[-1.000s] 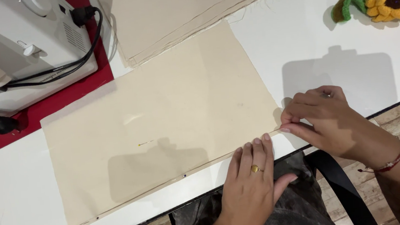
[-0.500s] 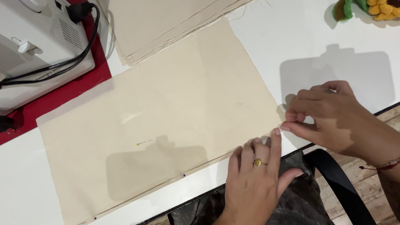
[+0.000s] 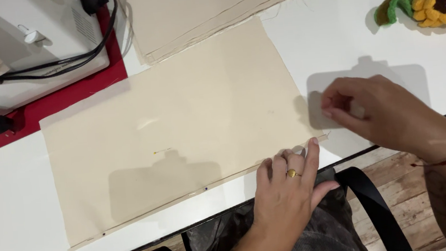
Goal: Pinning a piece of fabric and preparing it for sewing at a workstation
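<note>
White tabletop [image 3: 17,235] stretched out under me, with a sheet of cream cloth [image 3: 180,124] lying flat across its middle, the near long edge folded into a narrow hem and held by small pins. My left hand [image 3: 288,190] lay palm down at the right end of that hem, fingers [image 3: 311,152] spread and pressing the fold to the table, a gold ring on one of them; it gripped nothing. My right hand [image 3: 372,112] hovered just past the cloth's right edge, fingertips pinched together. Whether they held a pin I could not tell, for the hand was blurred. A yellow-headed pin [image 3: 162,151] sat in the cloth near its centre. Behind the sheet lay a stack of more cream cloth [image 3: 207,8]. At the far left stood a white sewing machine [image 3: 28,45] on a red mat [image 3: 70,96], its black cable looping across. A sunflower pincushion [image 3: 438,0] rested at the far right corner.
</note>
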